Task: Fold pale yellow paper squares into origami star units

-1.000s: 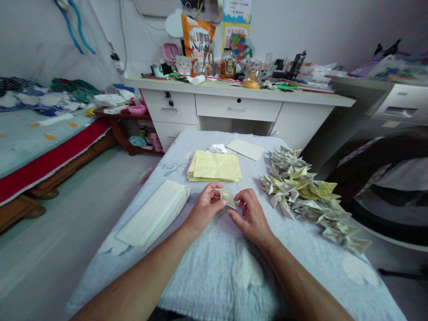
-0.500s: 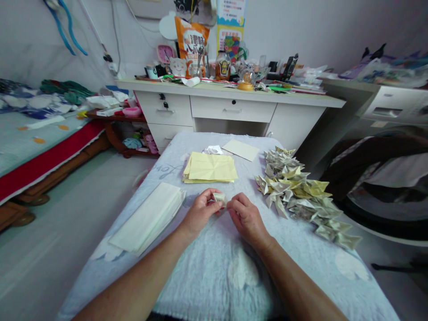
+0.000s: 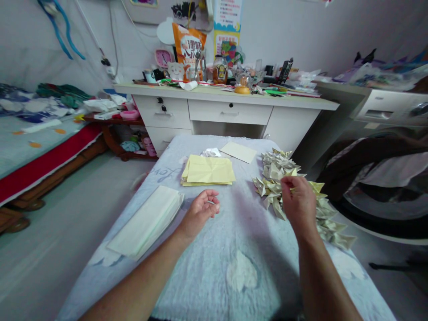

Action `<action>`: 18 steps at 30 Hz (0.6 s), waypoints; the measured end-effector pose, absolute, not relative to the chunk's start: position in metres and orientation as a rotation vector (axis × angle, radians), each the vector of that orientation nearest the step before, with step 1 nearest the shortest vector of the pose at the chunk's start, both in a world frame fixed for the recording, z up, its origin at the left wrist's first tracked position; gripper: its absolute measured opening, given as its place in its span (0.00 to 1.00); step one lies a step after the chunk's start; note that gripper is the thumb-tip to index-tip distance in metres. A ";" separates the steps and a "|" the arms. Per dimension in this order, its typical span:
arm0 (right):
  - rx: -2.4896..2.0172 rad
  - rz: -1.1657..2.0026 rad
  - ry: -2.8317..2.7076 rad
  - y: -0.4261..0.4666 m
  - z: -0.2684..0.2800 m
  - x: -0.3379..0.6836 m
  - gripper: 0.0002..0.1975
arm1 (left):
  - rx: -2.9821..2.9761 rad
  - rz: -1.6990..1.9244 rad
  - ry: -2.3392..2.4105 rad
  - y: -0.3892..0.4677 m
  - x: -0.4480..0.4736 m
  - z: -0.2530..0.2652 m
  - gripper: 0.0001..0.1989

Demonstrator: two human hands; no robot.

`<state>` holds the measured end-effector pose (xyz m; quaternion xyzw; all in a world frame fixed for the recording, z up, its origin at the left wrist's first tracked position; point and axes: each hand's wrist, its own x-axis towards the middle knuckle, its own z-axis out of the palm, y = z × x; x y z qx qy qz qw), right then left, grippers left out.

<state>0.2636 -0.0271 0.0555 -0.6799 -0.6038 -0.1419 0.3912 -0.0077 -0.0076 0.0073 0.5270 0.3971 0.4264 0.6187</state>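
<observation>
My left hand [image 3: 202,207] is open above the cloth, fingers loosely curved and apart, with nothing seen in it. Over the pile of folded paper pieces [image 3: 276,171] on the right is my right hand [image 3: 298,200], its fingers bent and pressed together. Whatever it may hold is hidden, and it covers part of the pile. Beyond my left hand lies a stack of yellow paper sheets [image 3: 210,170], the top one creased. A stack of long pale paper strips [image 3: 145,223] lies left of that hand.
A light blue patterned cloth [image 3: 214,285] covers the work surface. At its far end are crumpled white paper [image 3: 211,152] and a cream sheet [image 3: 239,152]. Behind stands a cluttered white desk [image 3: 230,111]; a washing machine [image 3: 384,107] is at right, a bed [image 3: 43,133] at left.
The small folded paper piece is gone from my left hand, whose fingers have loosened. My right hand has moved right, away from my left, over the folded pieces.
</observation>
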 end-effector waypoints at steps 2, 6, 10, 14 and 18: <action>-1.823 -0.409 -1.520 -0.025 0.058 0.280 0.08 | 1.233 0.972 0.926 -0.008 -0.009 0.007 0.20; -1.988 -0.466 -1.545 -0.018 0.057 0.299 0.09 | 1.308 0.963 0.947 -0.008 -0.010 0.005 0.19; -2.087 -0.483 -1.540 -0.012 0.055 0.307 0.10 | 1.492 0.947 0.973 -0.011 -0.011 0.003 0.17; -2.021 -0.544 -1.489 -0.014 0.057 0.305 0.12 | 1.740 0.908 1.022 -0.016 -0.011 -0.001 0.16; -1.793 -0.514 -1.591 -0.021 0.063 0.284 0.08 | 2.063 0.849 1.061 -0.019 -0.009 -0.004 0.14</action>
